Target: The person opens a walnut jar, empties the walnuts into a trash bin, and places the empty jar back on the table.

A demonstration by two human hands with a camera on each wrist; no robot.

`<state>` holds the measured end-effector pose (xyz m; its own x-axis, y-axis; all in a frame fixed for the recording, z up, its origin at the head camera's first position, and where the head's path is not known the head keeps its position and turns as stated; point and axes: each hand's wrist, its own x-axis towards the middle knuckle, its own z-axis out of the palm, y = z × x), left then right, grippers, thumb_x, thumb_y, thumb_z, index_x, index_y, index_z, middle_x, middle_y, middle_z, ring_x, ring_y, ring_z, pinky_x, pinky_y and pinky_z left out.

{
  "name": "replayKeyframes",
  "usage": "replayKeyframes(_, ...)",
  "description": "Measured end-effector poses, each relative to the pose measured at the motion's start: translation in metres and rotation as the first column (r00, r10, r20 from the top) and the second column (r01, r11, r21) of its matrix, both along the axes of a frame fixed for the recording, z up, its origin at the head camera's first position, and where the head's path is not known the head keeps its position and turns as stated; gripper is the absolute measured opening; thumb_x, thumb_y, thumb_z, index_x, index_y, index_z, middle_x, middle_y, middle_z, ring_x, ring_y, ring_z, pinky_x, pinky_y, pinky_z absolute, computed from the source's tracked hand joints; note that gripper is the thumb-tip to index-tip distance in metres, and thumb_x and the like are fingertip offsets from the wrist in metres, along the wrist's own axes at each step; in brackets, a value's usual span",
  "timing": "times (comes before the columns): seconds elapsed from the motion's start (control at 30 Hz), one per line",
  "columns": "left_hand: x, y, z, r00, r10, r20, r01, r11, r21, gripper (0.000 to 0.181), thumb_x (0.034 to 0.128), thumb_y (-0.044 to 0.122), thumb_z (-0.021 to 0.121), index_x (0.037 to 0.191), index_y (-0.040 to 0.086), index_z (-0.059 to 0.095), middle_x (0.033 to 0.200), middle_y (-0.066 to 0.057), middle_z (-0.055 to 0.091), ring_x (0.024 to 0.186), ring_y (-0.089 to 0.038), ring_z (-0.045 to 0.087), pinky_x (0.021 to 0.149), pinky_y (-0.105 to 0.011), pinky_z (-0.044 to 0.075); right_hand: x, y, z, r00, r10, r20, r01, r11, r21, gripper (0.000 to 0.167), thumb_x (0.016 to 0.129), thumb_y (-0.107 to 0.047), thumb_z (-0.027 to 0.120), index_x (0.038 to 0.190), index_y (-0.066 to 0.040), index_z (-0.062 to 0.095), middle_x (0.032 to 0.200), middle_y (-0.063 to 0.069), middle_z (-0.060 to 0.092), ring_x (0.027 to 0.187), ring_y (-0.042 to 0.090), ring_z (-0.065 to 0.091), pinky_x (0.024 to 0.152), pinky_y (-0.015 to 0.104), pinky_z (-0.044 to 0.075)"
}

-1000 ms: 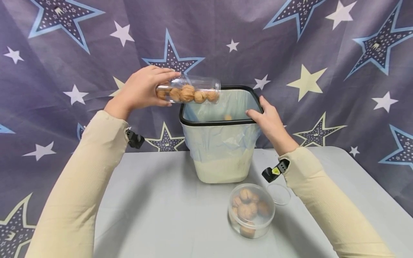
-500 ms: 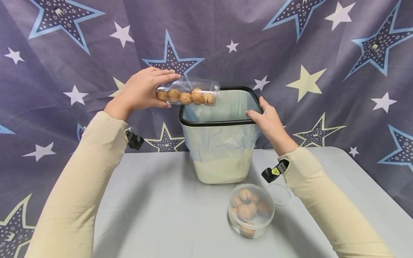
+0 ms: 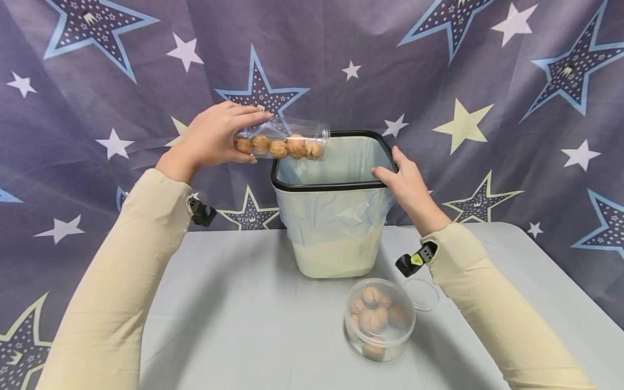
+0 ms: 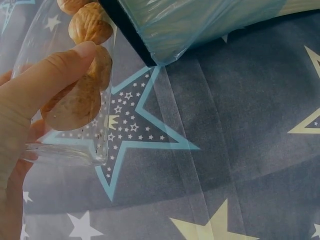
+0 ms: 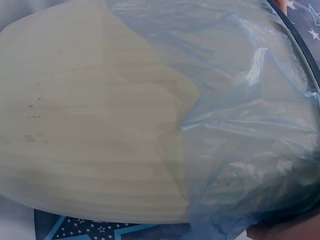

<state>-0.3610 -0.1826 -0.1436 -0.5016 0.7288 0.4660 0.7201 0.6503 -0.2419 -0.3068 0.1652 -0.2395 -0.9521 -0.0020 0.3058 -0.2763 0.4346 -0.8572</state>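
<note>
My left hand (image 3: 213,135) grips the base end of a clear jar (image 3: 312,130) lying nearly level, its mouth over the left rim of a bin (image 3: 336,254). Several walnuts (image 3: 296,146) rest in a row along the jar's lower side. In the left wrist view, the thumb of my left hand (image 4: 40,95) presses the jar (image 4: 90,155) beside the walnuts (image 4: 90,24). My right hand (image 3: 408,181) holds the bin's black rim at the right, thumb over the edge. A bluish liner covers the rim and upper wall; the right wrist view shows the bin's side (image 5: 90,110) and liner (image 5: 240,120).
A round clear tub (image 3: 380,319) of walnuts with a lid on it stands in front of the bin. Behind its right side lies a clear round lid (image 3: 422,294) on the grey table (image 3: 244,325). A starry curtain (image 3: 322,54) hangs behind.
The walnuts in the jar have shifted, and its mouth tips slightly lower than a second ago. A walnut seen inside the bin then is out of sight. My right hand has stayed on the rim.
</note>
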Motion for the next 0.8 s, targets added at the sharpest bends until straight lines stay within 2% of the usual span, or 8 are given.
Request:
replayKeyframes(0.5, -0.0003, -0.0021, 0.0003, 1.000, 0.022, 0.005, -0.022, 1.000, -0.010, 0.082, 0.0631, 0.024, 0.088, 0.135, 0.012, 0.052, 0.133, -0.019, 0.053, 0.117, -0.038, 0.049, 0.099, -0.052, 0.038, -0.0009, 0.0002, -0.0004, 1.000, 0.000, -0.008, 0.000, 1.000, 0.007, 0.079, 0.088, -0.027, 0.053, 0.149, -0.002, 0.010, 0.156, 0.012, 0.011, 0.143, 0.021, 0.010, 0.116, 0.039, 0.015)
replayKeyframes(0.8, -0.0022, -0.0028, -0.0001, 1.000, 0.011, -0.007, -0.011, 1.000, -0.009, 0.082, 0.0621, 0.024, 0.088, 0.135, 0.011, 0.052, 0.132, -0.018, 0.054, 0.116, -0.039, 0.049, 0.098, -0.052, 0.039, -0.0023, 0.0006, -0.0011, 1.000, -0.004, -0.014, 0.004, 1.000, 0.009, 0.079, 0.087, -0.026, 0.053, 0.149, -0.001, 0.010, 0.156, 0.013, 0.012, 0.143, 0.022, 0.010, 0.116, 0.038, 0.016)
